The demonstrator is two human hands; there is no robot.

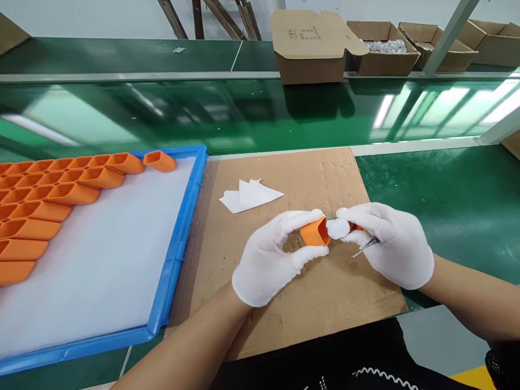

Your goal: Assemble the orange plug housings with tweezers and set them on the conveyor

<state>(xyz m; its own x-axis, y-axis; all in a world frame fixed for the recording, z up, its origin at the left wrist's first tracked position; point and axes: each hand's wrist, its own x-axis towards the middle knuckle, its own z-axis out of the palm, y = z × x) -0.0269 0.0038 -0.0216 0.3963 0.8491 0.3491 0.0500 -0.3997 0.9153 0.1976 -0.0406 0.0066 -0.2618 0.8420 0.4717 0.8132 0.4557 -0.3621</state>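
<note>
Both my hands wear white gloves and meet over a brown cardboard sheet [284, 179]. My left hand [272, 260] is closed round a small orange hollow cap [313, 232], thumb below and forefinger above. My right hand [390, 244] is closed too, its fingertips at the cap's open mouth, and it holds thin metal tweezers [365, 247] and something small with a bit of green and orange that I cannot make out. A folded white cloth [249, 196] lies on the cardboard just beyond my hands.
A blue tray [182, 238] with a white liner sits at the left, holding several rows of orange caps [60, 189]. Behind runs a green conveyor belt [244, 114]. Open cardboard boxes [312, 46] stand at the far side, one with white parts [384, 46].
</note>
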